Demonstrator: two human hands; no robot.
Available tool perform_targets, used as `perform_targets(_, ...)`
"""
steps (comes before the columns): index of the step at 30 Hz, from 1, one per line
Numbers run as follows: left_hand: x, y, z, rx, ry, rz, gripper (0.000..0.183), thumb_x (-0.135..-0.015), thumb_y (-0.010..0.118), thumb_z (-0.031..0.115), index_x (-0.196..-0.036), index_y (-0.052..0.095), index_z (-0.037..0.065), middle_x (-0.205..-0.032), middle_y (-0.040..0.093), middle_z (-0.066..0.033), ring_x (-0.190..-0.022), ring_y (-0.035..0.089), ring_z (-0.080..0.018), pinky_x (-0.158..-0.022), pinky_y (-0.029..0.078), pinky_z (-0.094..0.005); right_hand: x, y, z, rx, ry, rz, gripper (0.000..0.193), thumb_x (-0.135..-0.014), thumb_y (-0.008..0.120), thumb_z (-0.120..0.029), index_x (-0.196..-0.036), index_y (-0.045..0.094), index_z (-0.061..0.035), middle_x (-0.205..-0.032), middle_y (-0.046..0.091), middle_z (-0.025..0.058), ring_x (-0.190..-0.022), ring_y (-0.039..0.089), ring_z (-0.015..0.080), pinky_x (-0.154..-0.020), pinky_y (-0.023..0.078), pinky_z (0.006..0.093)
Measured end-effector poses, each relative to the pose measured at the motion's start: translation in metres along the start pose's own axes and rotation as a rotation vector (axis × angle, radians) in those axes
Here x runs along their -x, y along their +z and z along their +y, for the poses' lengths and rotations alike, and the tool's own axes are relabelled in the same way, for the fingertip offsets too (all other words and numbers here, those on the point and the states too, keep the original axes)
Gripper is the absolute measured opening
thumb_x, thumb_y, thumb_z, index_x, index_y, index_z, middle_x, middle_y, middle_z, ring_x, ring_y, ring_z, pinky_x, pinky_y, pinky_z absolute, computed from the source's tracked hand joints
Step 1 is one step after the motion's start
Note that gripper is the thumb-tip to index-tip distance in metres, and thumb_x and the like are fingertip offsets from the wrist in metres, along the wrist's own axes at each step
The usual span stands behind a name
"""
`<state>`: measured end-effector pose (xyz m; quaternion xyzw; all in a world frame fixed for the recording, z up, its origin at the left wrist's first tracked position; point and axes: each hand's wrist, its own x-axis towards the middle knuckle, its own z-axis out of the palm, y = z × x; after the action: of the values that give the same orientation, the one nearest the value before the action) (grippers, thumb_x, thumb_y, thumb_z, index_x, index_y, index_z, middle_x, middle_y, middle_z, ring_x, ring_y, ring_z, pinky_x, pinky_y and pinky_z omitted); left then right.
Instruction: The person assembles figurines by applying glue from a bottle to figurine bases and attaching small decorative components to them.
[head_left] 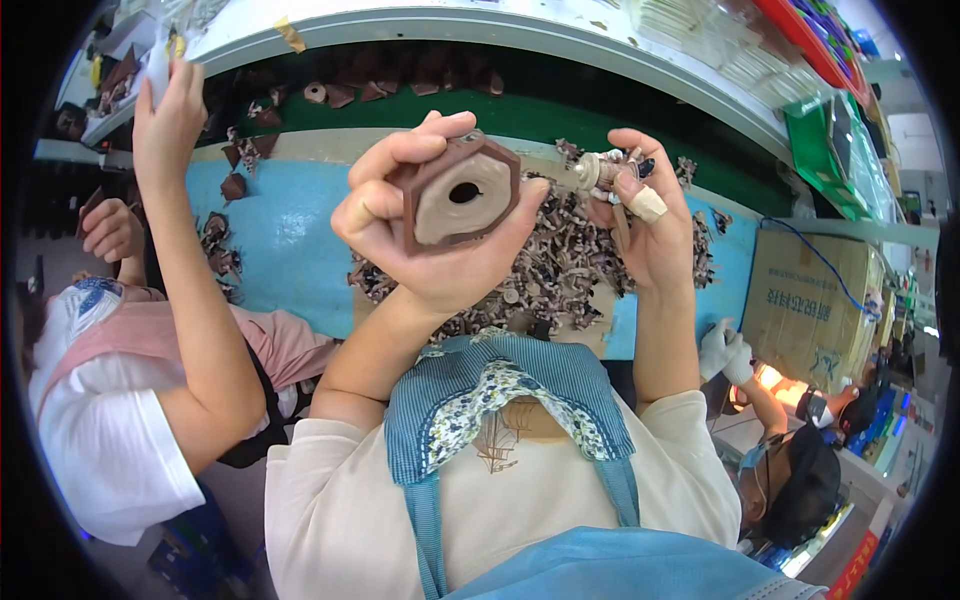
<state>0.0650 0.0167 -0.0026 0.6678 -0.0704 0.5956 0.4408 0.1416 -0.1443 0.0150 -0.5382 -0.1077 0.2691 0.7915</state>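
Note:
My left hand is wrapped round a brown six-sided hollow piece, its pale face with a dark central hole turned toward me. Level with it, my right hand grips a small painted figurine in beige, brown and black between thumb and fingers. A cream finger cot covers one of its fingertips. The two pieces are held apart in the air. Below and between my hands lies a heap of similar small figurines on the blue table; my forearms hide part of it.
Brown pieces lie along a green strip under a white shelf. At the left, a co-worker's hand reaches up to the shelf. A cardboard box stands at the right, near another person's gloved hand.

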Motion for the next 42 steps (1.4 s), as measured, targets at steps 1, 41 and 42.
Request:
perform_targets(1, 0.005, -0.002, 0.005, 0.054, -0.150, -0.010, 0.076, -0.064, 0.081, 0.001, -0.113, 0.024, 0.008, -0.117, 0.043, -0.0156, -0.103, 0.056, -0.0274, -0.089, 0.048, -0.0404, 0.005, 0.003, -0.005, 0.006, -0.010, 0.013, 0.040, -0.087, 0.058, -0.016, -0.122, 0.041, -0.0031, -0.090, 0.058, 0.0099, -0.066, 0.049, 0.0117, -0.059, 0.040, 0.0262)
perform_targets(41, 0.029, -0.032, 0.044, 0.609, -1.006, -0.436, 0.063, -0.067, 0.081, 0.007, -0.117, 0.044, 0.001, -0.104, 0.057, -0.0072, -0.095, 0.057, -0.0132, -0.084, 0.046, -0.0276, 0.043, 0.000, -0.008, 0.176, -0.052, -0.076, 0.050, -0.080, 0.070, -0.013, -0.123, 0.049, 0.0030, -0.098, 0.057, 0.0051, -0.088, 0.056, 0.0116, -0.076, 0.047, 0.0227)
perform_targets(42, 0.028, -0.032, 0.041, 0.513, -1.073, -0.502, 0.063, -0.067, 0.080, 0.008, -0.117, 0.043, 0.001, -0.102, 0.057, -0.0066, -0.093, 0.057, -0.0126, -0.082, 0.047, -0.0270, 0.048, -0.001, -0.017, 0.280, -0.018, -0.103, 0.045, -0.079, 0.069, -0.009, -0.118, 0.051, 0.0022, -0.103, 0.054, 0.0067, -0.091, 0.055, 0.0124, -0.081, 0.045, 0.0247)
